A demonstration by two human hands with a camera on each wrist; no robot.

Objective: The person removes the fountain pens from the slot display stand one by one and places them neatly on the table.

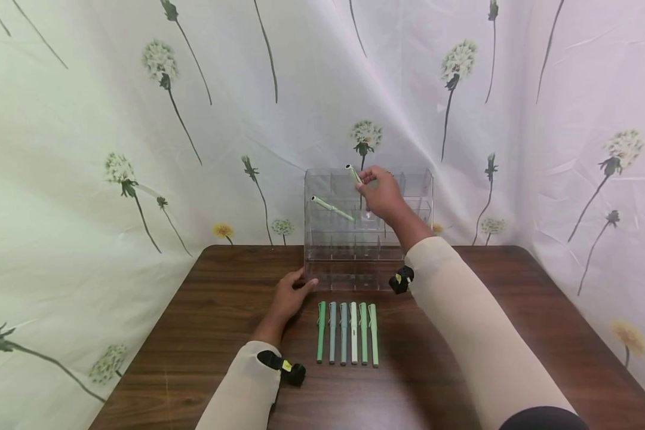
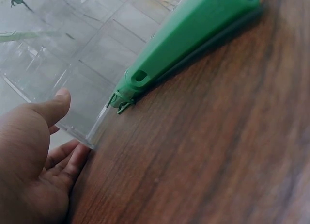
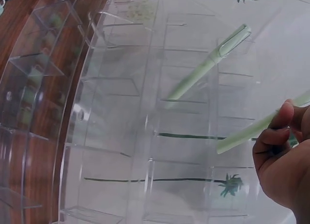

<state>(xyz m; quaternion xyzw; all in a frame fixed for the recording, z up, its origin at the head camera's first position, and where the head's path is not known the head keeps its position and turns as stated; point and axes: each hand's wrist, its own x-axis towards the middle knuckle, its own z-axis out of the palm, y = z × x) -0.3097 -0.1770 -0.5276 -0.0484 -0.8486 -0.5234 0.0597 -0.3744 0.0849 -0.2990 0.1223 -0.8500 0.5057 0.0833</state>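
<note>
A clear compartment rack stands upright at the back of the table. My right hand pinches a pale green pen between thumb and fingers, in front of the rack's upper rows. The pen's lower end points down toward the compartments. Another pale green pen leans slantwise in the rack, left of the held one. At the rack's lower left corner my left hand grips its side, thumb in front and fingers behind the clear wall.
Several pens lie side by side before the rack: a dark green pen at the left, blue-grey ones, a white pen and lighter green ones. A flower-printed curtain hangs behind the wooden table.
</note>
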